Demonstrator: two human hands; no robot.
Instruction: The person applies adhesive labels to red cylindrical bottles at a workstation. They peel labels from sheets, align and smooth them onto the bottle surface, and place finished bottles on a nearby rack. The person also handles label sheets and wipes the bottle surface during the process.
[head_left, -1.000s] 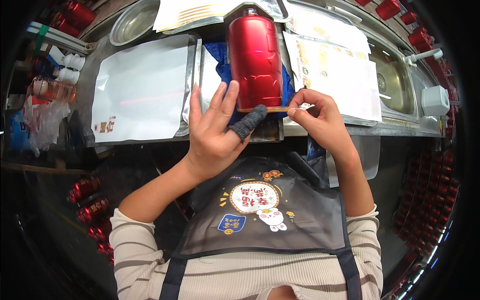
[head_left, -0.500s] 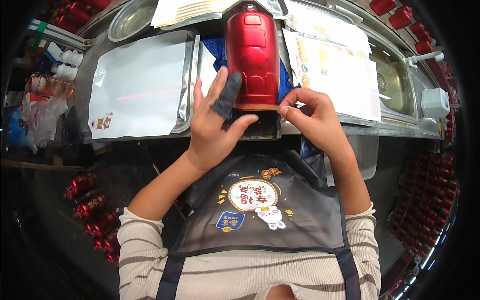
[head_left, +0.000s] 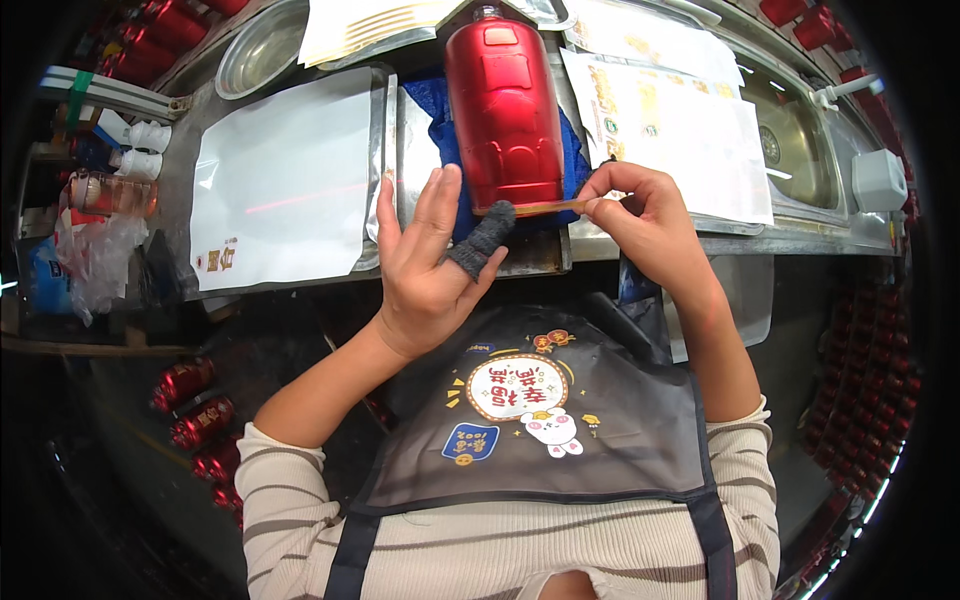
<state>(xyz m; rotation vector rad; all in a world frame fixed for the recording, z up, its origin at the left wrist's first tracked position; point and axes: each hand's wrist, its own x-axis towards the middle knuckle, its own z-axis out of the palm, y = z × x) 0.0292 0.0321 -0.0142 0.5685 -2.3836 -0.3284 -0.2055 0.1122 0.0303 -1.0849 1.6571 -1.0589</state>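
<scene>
With a clock face centred on the view, one red metallic bottle is seen at 12 o'clock, laid on one blue cloth with its neck pointed away from the wearer. One thin gold strip is stretched along its near base edge, towards 1. One end of the strip is pinched between thumb and forefinger of the right hand. Nothing is clenched by the left hand: its fingers are spread, and its forefinger, covered by one grey knitted finger sleeve, is set at the base edge; how firmly cannot be told.

The bottle can be judged rigid, fairly heavy, slippery and perhaps breakable, best steadied by its broad body. The strip can be judged light, pliable and easily creased, best taken by its tip.

One metal bowl is counted at 11, at least two printed sheets at 2, and at least four smaller-looking red bottles at 8.
</scene>
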